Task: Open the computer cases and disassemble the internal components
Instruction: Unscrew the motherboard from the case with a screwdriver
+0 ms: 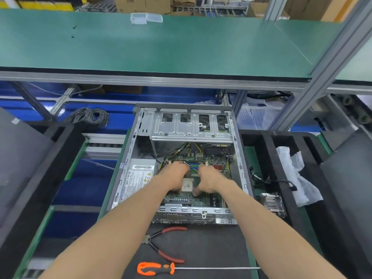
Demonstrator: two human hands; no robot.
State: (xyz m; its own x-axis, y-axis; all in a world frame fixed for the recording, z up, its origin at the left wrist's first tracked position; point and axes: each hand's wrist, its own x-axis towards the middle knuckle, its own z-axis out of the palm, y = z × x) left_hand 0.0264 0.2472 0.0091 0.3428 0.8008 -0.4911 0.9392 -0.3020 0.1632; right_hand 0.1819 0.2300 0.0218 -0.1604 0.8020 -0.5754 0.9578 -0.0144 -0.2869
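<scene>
Working inside the open computer case (pixel 141 125) lying on the bench, I keep my left hand (pixel 177 176) and right hand (pixel 209 180) flanking the CPU (pixel 187 185) on the motherboard (pixel 181 199); their grip I cannot tell, so I would release the latch gently.

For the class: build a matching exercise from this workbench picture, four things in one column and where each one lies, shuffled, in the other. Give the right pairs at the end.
Things
1. screwdriver
2. pliers
3. cable coil
4. clear plastic boxes

Places
A. on the upper green shelf
B. left of the open case, at its far end
C. nearest the camera, orange handle
D. just in front of the case, red handles

Pairs: 1-C, 2-D, 3-B, 4-A
</scene>
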